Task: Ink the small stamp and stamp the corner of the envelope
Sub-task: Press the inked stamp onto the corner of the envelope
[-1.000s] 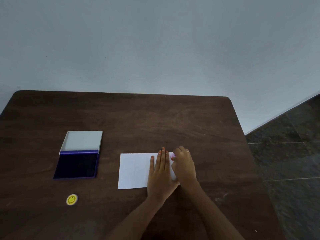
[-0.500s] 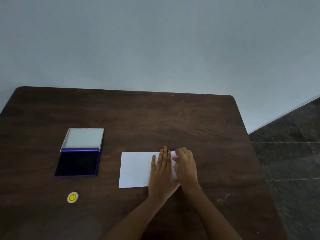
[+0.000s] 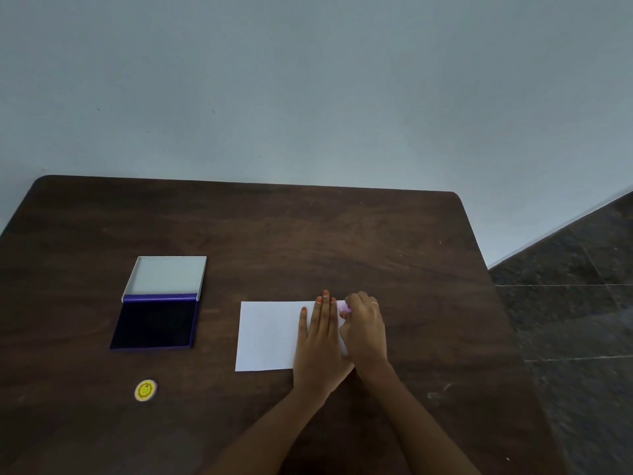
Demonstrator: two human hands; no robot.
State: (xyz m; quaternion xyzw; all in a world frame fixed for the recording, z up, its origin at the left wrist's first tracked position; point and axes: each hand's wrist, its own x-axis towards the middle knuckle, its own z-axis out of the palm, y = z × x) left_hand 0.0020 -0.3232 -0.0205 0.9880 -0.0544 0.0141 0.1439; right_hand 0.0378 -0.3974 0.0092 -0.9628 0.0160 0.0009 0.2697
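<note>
A white envelope [image 3: 269, 334] lies flat on the dark wooden table [image 3: 308, 241]. My left hand [image 3: 320, 341] rests palm down on its right half with the fingers straight and close together. My right hand [image 3: 364, 329] is curled around a small pink stamp [image 3: 344, 307], which sits on the envelope's far right corner; most of the stamp is hidden by the fingers. An open ink pad [image 3: 156, 322] with dark blue ink and a pale lid folded back lies to the left.
A small round yellow cap [image 3: 145, 390] lies near the table's front left. A plain pale wall stands behind the table. Dark tiled floor [image 3: 575, 320] shows past the table's right edge.
Both hands and the stamp stay at the envelope's far right corner. Only the camera has shifted a little.
</note>
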